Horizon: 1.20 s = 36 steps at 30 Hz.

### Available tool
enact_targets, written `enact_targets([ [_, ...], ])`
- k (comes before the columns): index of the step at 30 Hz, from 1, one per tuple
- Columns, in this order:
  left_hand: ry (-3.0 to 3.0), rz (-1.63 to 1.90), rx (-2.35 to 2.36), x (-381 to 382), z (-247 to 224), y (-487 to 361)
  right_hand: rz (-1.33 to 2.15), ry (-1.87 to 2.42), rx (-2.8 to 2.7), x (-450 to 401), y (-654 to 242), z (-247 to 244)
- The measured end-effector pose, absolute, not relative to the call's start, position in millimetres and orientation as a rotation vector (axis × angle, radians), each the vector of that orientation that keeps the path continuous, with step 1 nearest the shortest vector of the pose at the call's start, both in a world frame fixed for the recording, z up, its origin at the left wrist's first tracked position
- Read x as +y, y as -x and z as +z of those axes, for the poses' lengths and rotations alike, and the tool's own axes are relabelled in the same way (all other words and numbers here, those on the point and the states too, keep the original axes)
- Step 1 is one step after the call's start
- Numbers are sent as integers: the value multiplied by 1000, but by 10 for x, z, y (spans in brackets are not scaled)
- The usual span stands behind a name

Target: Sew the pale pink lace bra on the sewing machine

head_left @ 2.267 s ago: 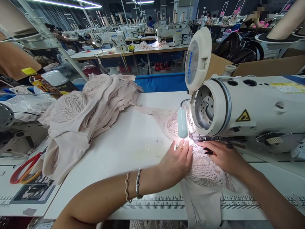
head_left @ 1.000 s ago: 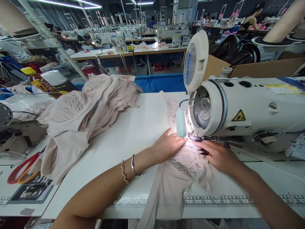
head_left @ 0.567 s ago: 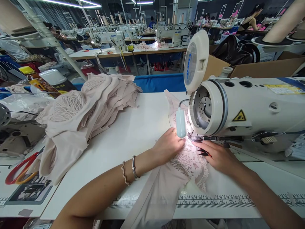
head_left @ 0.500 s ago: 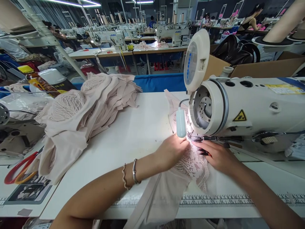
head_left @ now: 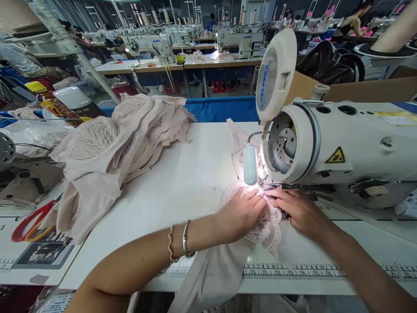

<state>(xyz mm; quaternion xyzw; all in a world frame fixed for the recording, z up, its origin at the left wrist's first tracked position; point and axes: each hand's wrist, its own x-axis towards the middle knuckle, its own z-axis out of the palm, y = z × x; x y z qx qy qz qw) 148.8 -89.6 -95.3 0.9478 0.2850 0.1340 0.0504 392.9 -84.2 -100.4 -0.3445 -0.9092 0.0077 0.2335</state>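
Pale pink lace fabric point(head_left: 265, 232) lies under the needle area of a white sewing machine point(head_left: 355, 143), lit by a small lamp point(head_left: 250, 165). My left hand point(head_left: 243, 215) rests flat on the lace, fingers stretched toward the needle area. Just to the right, my right hand point(head_left: 298, 211) has its fingertips on the fabric edge. A dark piece of small thread snips point(head_left: 286, 215) shows under its palm, mostly hidden by the fingers. A plain fabric strip point(head_left: 211, 274) hangs from the lace over the table's front edge. The needle itself is hard to make out.
A heap of matching lace pieces point(head_left: 130, 134) lies to the left. Red and orange handled scissors point(head_left: 34, 221) are at far left, near bottles point(head_left: 73, 102). A printed ruler point(head_left: 293, 273) runs along the front edge. Behind the machine stands a cardboard box point(head_left: 368, 93).
My left hand has gone from closed fingers at the needle area to lying flat on the lace. The lace under it has spread leftward. The snips at my right hand are now more hidden.
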Motion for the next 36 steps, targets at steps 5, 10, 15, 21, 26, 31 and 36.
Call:
enact_targets([
  [5, -2868, 371, 788, -846, -910, -1443, -119, 863, -2492, -829, -3934, -1035],
  [10, -2847, 364, 740, -791, -844, -1411, -37, 982, -2510, -851, -3952, -1053],
  [15, -2823, 312, 713, -671, -756, -1365, 13, 1048, -2519, -862, -3926, -1043],
  [21, -2782, 319, 727, -576, -721, -1314, -40, 1082, -2547, -861, -3915, -1040],
  [26, -2752, 318, 667, -540, -722, -1284, 7, 875, -2542, -838, -3919, -987],
  [31, -2753, 327, 645, -527, -723, -1274, 23, 823, -2504, -830, -3906, -958],
  [36, -2782, 361, 631, -508, -770, -1263, 102, 877, -2494, -827, -3906, -977],
])
